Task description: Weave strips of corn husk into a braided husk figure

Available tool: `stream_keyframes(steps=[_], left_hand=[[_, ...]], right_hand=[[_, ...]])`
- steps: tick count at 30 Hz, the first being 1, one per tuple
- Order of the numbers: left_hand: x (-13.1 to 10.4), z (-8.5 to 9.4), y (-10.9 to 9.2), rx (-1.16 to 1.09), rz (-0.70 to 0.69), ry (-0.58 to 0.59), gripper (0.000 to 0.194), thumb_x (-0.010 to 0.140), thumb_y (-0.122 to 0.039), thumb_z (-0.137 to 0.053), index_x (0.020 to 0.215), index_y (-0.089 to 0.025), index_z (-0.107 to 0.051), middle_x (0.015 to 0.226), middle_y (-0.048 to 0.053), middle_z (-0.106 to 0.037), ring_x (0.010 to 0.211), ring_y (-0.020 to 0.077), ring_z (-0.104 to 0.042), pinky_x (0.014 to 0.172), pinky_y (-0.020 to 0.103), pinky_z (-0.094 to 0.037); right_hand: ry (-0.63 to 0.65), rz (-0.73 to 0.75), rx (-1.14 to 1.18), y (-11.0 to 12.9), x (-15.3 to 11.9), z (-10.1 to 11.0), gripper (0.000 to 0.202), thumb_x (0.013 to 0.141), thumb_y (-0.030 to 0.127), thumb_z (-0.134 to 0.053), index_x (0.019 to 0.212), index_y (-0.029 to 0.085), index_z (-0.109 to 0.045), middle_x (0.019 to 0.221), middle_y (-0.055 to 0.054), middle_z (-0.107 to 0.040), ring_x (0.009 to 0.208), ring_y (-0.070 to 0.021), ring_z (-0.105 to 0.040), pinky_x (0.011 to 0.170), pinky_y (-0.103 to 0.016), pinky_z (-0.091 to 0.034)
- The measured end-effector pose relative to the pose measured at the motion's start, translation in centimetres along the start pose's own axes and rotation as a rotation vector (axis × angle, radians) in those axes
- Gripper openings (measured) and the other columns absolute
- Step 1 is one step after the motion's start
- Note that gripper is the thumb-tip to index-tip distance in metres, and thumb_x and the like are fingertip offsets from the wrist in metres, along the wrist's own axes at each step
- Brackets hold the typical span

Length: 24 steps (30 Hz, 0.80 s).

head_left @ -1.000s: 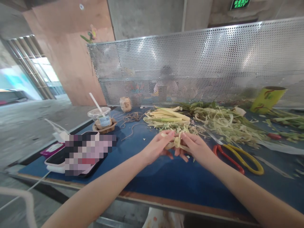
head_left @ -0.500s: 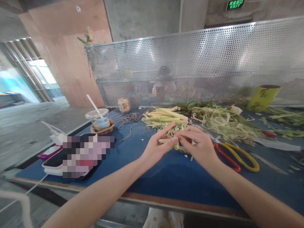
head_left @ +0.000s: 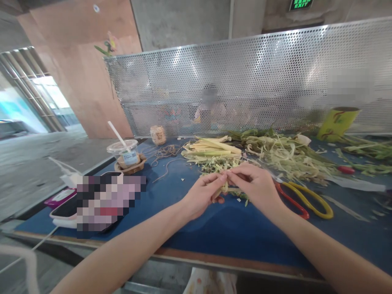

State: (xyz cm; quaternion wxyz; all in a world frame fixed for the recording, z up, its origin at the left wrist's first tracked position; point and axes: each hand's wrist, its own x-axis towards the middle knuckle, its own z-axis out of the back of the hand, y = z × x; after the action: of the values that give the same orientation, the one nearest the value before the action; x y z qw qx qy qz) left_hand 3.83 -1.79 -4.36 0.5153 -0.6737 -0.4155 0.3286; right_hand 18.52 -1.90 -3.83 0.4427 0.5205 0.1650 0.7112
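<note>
My left hand (head_left: 203, 195) and my right hand (head_left: 252, 181) meet over the middle of the blue table, fingertips pinched together. Between them is a pale yellow-green plant strip (head_left: 226, 187), partly hidden by the fingers. It appears bent or knotted; its exact shape is too small to tell. Just beyond lie green plant scraps (head_left: 214, 164) and a bundle of pale stalks (head_left: 211, 148). Beside my right hand rest scissors (head_left: 306, 200) with one red and one yellow handle, their blades mostly hidden.
Shredded leaves (head_left: 284, 155) cover the back right, near a yellow cylinder (head_left: 338, 123). At left are a lidded cup with a straw (head_left: 128, 157), loose twine (head_left: 167, 151) and a phone (head_left: 65, 209). A perforated metal screen (head_left: 171, 90) borders the back.
My left fingers have curled in from a spread pose, and both hands' fingertips now pinch closer together on the plant strip. The view has shifted slightly.
</note>
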Motion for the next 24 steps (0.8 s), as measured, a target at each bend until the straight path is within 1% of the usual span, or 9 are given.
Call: stream_keyframes(steps=[2, 5, 9, 12, 14, 18, 21, 22, 24], left_hand=[[0.0, 0.1, 0.2, 0.051, 0.014, 0.027, 0.032, 0.068, -0.045, -0.062, 0.073, -0.013, -0.063, 0.061, -0.001, -0.052, 0.053, 0.0065, -0.045, 0.049, 0.019, -0.037], [0.1, 0.2, 0.5, 0.131, 0.041, 0.060, 0.035, 0.070, -0.045, -0.060, 0.074, -0.011, -0.065, 0.060, 0.000, -0.053, 0.049, 0.0046, -0.041, 0.048, 0.019, -0.033], [0.1, 0.2, 0.4, 0.082, 0.054, 0.080, 0.035, 0.069, -0.044, -0.061, 0.074, -0.010, -0.065, 0.057, 0.000, -0.052, 0.047, 0.0044, -0.040, 0.047, 0.019, -0.031], [-0.1, 0.1, -0.1, 0.015, 0.070, 0.082, 0.035, 0.068, -0.044, -0.063, 0.079, -0.012, -0.059, 0.061, 0.001, -0.057, 0.050, 0.0067, -0.047, 0.048, 0.020, -0.033], [-0.3, 0.1, -0.6, -0.002, 0.070, 0.078, 0.036, 0.064, -0.038, -0.068, 0.087, -0.014, -0.055, 0.062, 0.000, -0.057, 0.050, 0.0068, -0.048, 0.049, 0.021, -0.035], [-0.5, 0.4, -1.3, 0.039, 0.058, 0.098, 0.054, 0.051, -0.016, -0.077, 0.098, -0.013, -0.050, 0.065, -0.002, -0.057, 0.053, 0.0059, -0.049, 0.049, 0.019, -0.034], [-0.5, 1.0, -1.2, 0.101, 0.066, 0.121, 0.066, 0.053, -0.014, -0.075, 0.111, -0.013, -0.044, 0.061, -0.004, -0.053, 0.048, 0.0045, -0.046, 0.044, 0.017, -0.031], [-0.5, 1.1, -1.1, 0.130, 0.088, 0.124, 0.078, 0.053, -0.014, -0.076, 0.120, -0.015, -0.037, 0.062, -0.005, -0.053, 0.045, 0.0043, -0.045, 0.042, 0.017, -0.031], [-0.6, 1.3, -0.9, 0.184, 0.155, 0.121, 0.106, 0.049, -0.013, -0.077, 0.134, -0.020, -0.014, 0.067, -0.004, -0.056, 0.044, 0.0051, -0.046, 0.041, 0.018, -0.032]], right_hand=[[0.025, -0.077, 0.062, 0.1, 0.2, 0.2, 0.017, 0.074, 0.028, -0.056, 0.068, 0.018, -0.069, 0.061, -0.002, -0.061, 0.058, -0.0148, -0.054, 0.054, -0.026, -0.043], [0.026, -0.176, 0.113, 0.3, 0.5, 0.6, 0.019, 0.074, 0.032, -0.057, 0.070, 0.017, -0.068, 0.059, -0.002, -0.061, 0.057, -0.0150, -0.054, 0.051, -0.026, -0.042], [-0.002, -0.199, 0.143, 0.4, 0.8, 0.9, 0.022, 0.073, 0.036, -0.057, 0.068, 0.017, -0.065, 0.056, -0.002, -0.058, 0.054, -0.0150, -0.054, 0.048, -0.025, -0.041], [0.137, -0.195, 0.256, 0.2, 0.9, 0.8, 0.026, 0.076, 0.041, -0.051, 0.081, 0.018, -0.064, 0.065, -0.002, -0.059, 0.057, -0.0145, -0.056, 0.050, -0.025, -0.046], [0.238, -0.175, 0.301, 0.0, 1.0, 0.7, 0.029, 0.078, 0.041, -0.049, 0.091, 0.019, -0.061, 0.073, -0.003, -0.061, 0.061, -0.0141, -0.057, 0.052, -0.025, -0.047], [0.405, -0.144, 0.246, -0.3, 0.8, 0.7, 0.026, 0.079, 0.039, -0.050, 0.090, 0.020, -0.063, 0.075, -0.002, -0.063, 0.058, -0.0121, -0.056, 0.051, -0.023, -0.044], [0.553, -0.094, 0.224, -0.1, 0.5, 0.9, 0.021, 0.075, 0.035, -0.057, 0.089, 0.021, -0.065, 0.077, -0.002, -0.064, 0.062, -0.0129, -0.057, 0.055, -0.023, -0.044], [0.574, -0.057, 0.189, 0.0, 0.5, 1.1, 0.021, 0.072, 0.033, -0.061, 0.089, 0.022, -0.066, 0.078, -0.001, -0.063, 0.065, -0.0135, -0.057, 0.056, -0.023, -0.044], [0.598, 0.022, 0.099, 0.1, 0.5, 1.3, 0.022, 0.066, 0.031, -0.067, 0.086, 0.022, -0.067, 0.076, -0.001, -0.061, 0.068, -0.0145, -0.055, 0.057, -0.023, -0.043]])
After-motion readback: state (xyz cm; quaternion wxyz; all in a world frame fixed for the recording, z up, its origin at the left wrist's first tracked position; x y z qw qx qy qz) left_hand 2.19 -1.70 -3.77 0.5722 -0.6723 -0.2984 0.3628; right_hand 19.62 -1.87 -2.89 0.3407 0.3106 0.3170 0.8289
